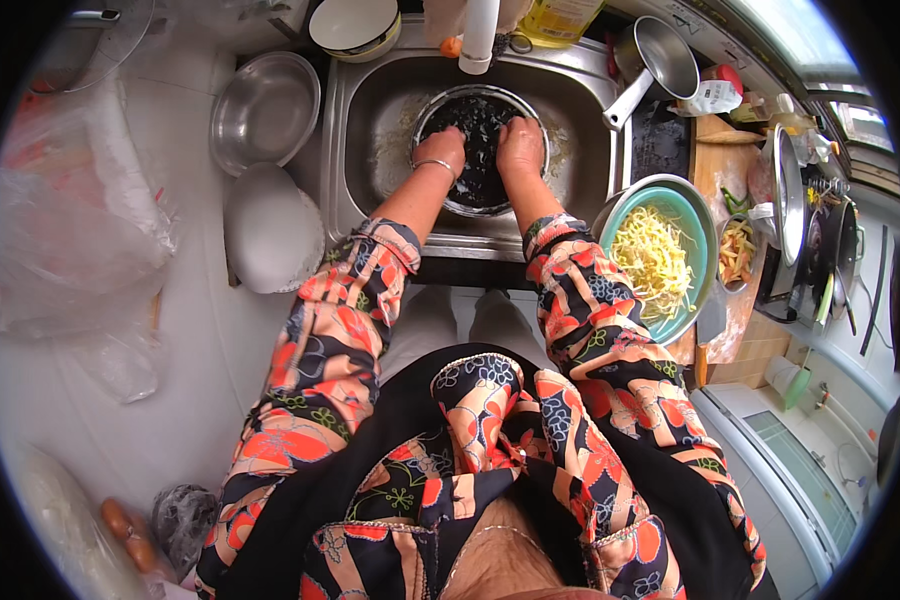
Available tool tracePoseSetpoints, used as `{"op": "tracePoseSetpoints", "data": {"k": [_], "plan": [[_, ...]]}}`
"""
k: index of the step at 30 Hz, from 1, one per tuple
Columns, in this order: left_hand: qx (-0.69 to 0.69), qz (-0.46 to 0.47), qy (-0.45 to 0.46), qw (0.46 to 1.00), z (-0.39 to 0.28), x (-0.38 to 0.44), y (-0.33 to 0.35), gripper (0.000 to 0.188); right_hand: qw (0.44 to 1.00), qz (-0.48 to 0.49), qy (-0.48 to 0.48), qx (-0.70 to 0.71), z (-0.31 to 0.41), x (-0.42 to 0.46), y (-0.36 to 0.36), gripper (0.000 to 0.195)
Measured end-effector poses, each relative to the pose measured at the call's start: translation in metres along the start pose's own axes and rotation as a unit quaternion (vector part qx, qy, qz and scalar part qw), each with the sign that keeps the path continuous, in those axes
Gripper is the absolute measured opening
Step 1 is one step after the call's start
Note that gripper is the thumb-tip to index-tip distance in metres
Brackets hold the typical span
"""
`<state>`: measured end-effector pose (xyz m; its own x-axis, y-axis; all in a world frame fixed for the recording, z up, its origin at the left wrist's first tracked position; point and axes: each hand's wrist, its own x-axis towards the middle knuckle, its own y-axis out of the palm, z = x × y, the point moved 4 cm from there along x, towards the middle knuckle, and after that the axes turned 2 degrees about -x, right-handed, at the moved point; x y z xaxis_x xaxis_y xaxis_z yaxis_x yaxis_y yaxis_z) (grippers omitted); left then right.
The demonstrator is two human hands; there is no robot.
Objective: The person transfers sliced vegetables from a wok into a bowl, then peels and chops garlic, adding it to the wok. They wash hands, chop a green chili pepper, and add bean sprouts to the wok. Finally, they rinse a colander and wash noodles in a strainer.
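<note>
A round metal-rimmed basin (480, 88) sits in the stainless steel sink (589, 135), directly in front of me. Dark, wet, glossy pieces (481, 180) fill it, possibly black fungus in water. My left hand (442, 150), with a bracelet at the wrist, reaches into the basin's left side. On the opposite side my right hand (521, 146) dips in the same way. The fingers of both hands are sunk among the dark contents, so I cannot see whether they grip anything. Above the far rim hangs a white faucet spout (480, 37).
Left of the sink are an empty metal bowl (262, 112) and a blurred pale round object (262, 225). Bean sprouts (652, 255) fill a green bowl (691, 225) at right, near a knife (712, 319) on a wooden board (727, 161). A saucepan (664, 60) stands behind.
</note>
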<state>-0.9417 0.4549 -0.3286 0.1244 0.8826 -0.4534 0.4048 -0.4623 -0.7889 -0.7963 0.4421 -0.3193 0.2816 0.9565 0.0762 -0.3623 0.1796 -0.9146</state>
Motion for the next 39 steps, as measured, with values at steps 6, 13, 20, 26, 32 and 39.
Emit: {"op": "tracePoseSetpoints", "data": {"k": [6, 13, 20, 26, 32, 39], "plan": [[-0.681, 0.159, -0.217, 0.681, -0.006, -0.004, 0.052, 0.045, 0.481, 0.174, 0.417, 0.752, 0.016, -0.027, 0.064, 0.017], [-0.607, 0.035, 0.003, 0.794, 0.005, 0.009, 0.034, 0.020, 0.460, 0.142, 0.482, 0.732, 0.057, -0.048, 0.031, 0.020], [-0.209, -0.015, 0.177, 0.962, 0.017, 0.010, 0.048, 0.026, 0.686, 0.187, 0.450, 0.540, 0.082, -0.046, 0.008, 0.034], [-0.816, 0.012, -0.070, 0.574, -0.015, -0.038, 0.045, 0.038, 0.456, 0.314, 0.356, 0.753, 0.055, -0.038, 0.028, 0.021], [-0.526, -0.018, 0.107, 0.844, -0.025, -0.053, 0.029, 0.050, 0.501, 0.191, 0.486, 0.690, 0.017, -0.036, 0.060, 0.025], [-0.434, -0.005, -0.051, 0.899, 0.005, -0.015, 0.050, 0.038, 0.926, -0.026, 0.250, 0.283, -0.001, -0.022, 0.053, 0.017]]}}
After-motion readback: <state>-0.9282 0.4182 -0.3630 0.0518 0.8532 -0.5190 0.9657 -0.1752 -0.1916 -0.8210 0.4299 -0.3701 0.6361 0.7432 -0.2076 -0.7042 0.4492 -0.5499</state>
